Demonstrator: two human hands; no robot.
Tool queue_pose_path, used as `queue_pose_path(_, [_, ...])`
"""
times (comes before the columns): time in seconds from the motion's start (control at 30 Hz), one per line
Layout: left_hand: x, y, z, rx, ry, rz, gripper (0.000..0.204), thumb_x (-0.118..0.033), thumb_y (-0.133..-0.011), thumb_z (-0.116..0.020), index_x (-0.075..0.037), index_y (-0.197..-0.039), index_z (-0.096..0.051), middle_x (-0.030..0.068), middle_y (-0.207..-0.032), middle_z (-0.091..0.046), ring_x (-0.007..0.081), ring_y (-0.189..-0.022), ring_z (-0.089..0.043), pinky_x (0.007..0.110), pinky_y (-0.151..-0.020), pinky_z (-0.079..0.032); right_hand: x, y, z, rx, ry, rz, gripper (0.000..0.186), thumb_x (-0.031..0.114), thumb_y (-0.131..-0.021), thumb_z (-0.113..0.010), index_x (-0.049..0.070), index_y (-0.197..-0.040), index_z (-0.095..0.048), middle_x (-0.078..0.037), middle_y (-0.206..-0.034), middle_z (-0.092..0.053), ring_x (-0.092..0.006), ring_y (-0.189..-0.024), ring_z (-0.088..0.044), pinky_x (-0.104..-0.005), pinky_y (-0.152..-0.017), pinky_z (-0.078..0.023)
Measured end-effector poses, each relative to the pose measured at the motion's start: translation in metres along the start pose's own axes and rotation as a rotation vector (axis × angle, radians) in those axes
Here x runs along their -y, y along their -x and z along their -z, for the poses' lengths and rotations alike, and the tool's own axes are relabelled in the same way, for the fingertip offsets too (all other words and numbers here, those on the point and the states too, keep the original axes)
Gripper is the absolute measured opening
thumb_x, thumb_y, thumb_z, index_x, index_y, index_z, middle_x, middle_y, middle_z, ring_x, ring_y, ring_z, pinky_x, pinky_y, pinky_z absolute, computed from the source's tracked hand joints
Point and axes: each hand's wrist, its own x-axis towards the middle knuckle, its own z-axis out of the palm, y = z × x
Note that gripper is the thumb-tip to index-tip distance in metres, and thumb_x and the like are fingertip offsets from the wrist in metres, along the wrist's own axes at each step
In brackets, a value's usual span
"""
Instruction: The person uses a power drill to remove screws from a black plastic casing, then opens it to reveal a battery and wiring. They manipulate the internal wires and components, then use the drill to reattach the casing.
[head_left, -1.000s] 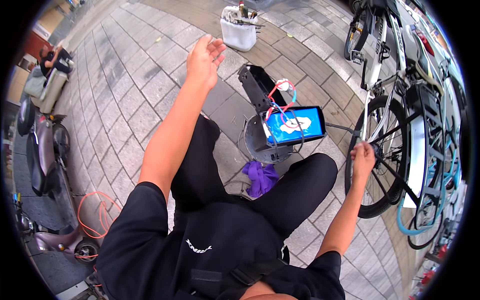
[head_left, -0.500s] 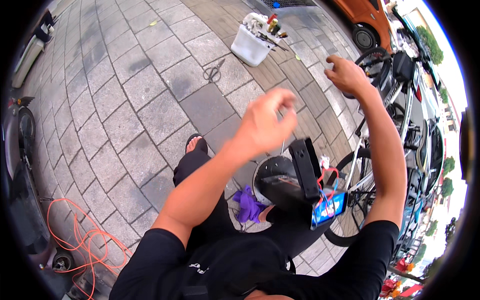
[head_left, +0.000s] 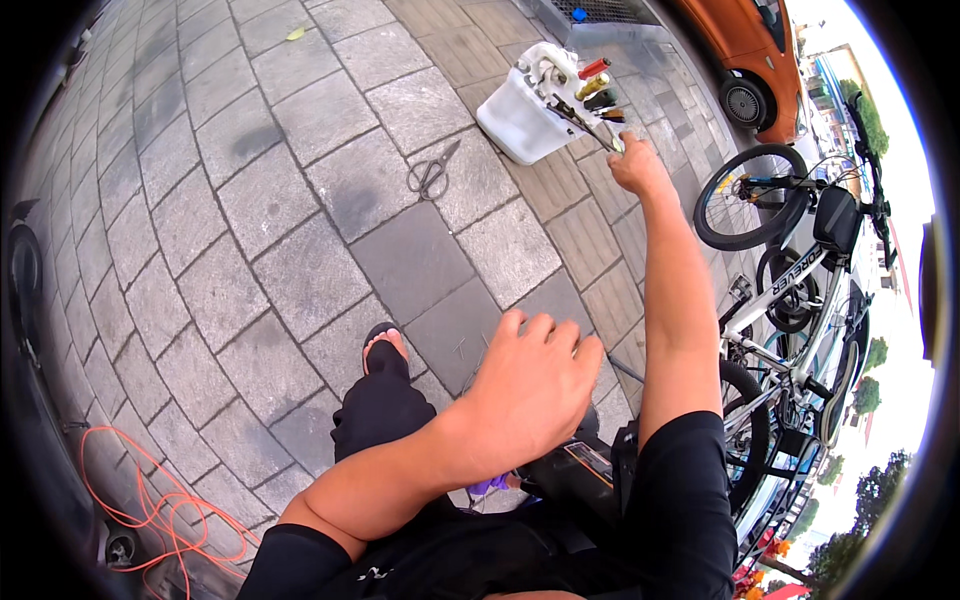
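Observation:
Stretched far forward, my right hand (head_left: pixel 637 165) is closed on the end of a long thin tool (head_left: pixel 605 134) that juts from a white plastic container (head_left: pixel 528 120); its exact kind is unclear. Other tools stand in the container, among them one with a red handle (head_left: pixel 594 69). My left hand (head_left: pixel 535 385) hovers above my lap, back up, fingers loosely bent and apart, with nothing seen in it. Below it, a black box-shaped object (head_left: pixel 570 474) is partly hidden by my left hand and right arm. Scissors (head_left: pixel 431 176) lie on the paving beside the container.
Parked bicycles (head_left: pixel 790 280) line the right side, with an orange car (head_left: pixel 745 60) beyond. An orange cable (head_left: pixel 150 500) is coiled loosely at lower left near a dark vehicle. A bit of purple cloth (head_left: pixel 488 485) shows under my left forearm.
My right hand has reached forward to the container and closed on a tool there. My left hand has drawn back toward my lap, and my upper body leans further forward.

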Motion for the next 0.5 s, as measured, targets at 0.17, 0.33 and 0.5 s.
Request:
queue_pose_path(0.17, [0.019, -0.011, 0.006, 0.100, -0.006, -0.002, 0.028, -0.021, -0.088, -0.074, -0.004, -0.109, -0.066, 0.0103, -0.101, -0.064, 0.0291, -0.097, -0.062, 0.044, -0.091, -0.043, 0.007, -0.023, -0.048, 0.013, 0.031, -0.060, 0.066, 0.035, -0.095, -0.065, 0.017, -0.156, -0.047, -0.023, -0.153, -0.050, -0.0417, -0.140, -0.051, -0.0523, -0.114, -0.043])
queue_pose_path(0.33, [0.031, -0.020, 0.012, 0.166, 0.005, 0.015, 0.032, -0.023, -0.088, -0.075, -0.004, -0.112, -0.066, 0.0097, -0.107, -0.066, 0.0281, -0.102, -0.062, 0.044, -0.094, -0.042, 0.011, -0.051, -0.070, -0.020, 0.007, -0.059, 0.069, 0.034, -0.096, -0.063, 0.022, -0.160, -0.041, -0.021, -0.155, -0.049, -0.0394, -0.143, -0.048, -0.0542, -0.117, -0.039])
queue_pose_path(0.5, [0.038, -0.029, 0.010, 0.211, 0.015, 0.033, 0.034, -0.024, -0.088, -0.075, -0.005, -0.114, -0.066, 0.0094, -0.110, -0.067, 0.0275, -0.108, -0.063, 0.044, -0.098, -0.042, 0.004, -0.074, -0.086, -0.043, 0.031, -0.066, 0.080, 0.036, -0.097, -0.064, 0.025, -0.167, -0.027, -0.021, -0.158, -0.047, -0.0407, -0.144, -0.047, -0.0545, -0.117, -0.038])
